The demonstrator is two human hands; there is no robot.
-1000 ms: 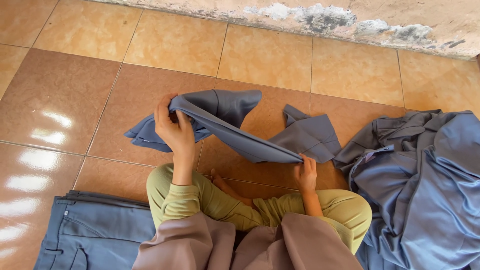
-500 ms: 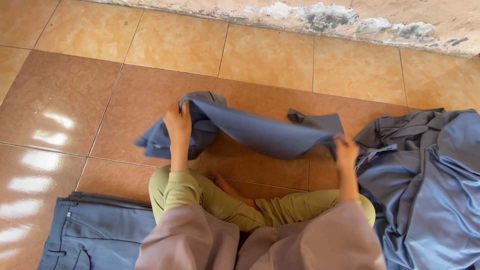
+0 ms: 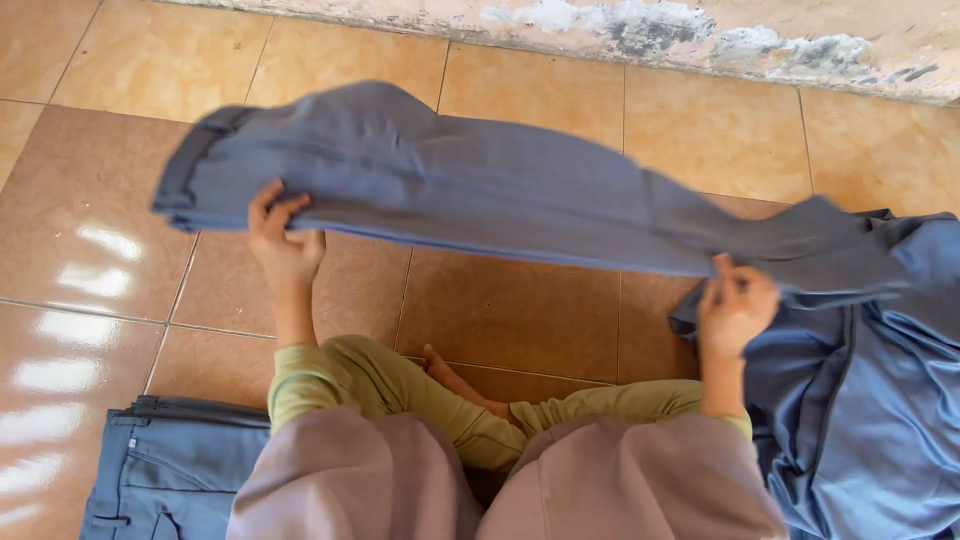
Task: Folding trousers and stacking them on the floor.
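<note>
I hold a pair of grey-blue trousers (image 3: 480, 190) stretched out lengthways above the tiled floor. My left hand (image 3: 283, 238) grips the waistband end at the left. My right hand (image 3: 735, 303) pinches the leg end at the right. The cloth hangs in a slight sag between the two hands and looks blurred from motion. Below the cloth are my crossed legs in olive-green trousers (image 3: 400, 390) and one bare foot.
A heap of grey-blue garments (image 3: 870, 380) lies on the floor at my right. Folded blue trousers (image 3: 165, 480) lie at my lower left. A stained wall base (image 3: 640, 30) runs along the far edge of the brown tiled floor (image 3: 90, 180).
My hands have moved apart and upward, pulling the crumpled trousers off the floor into one long stretched strip. The right hand has moved out toward the garment heap.
</note>
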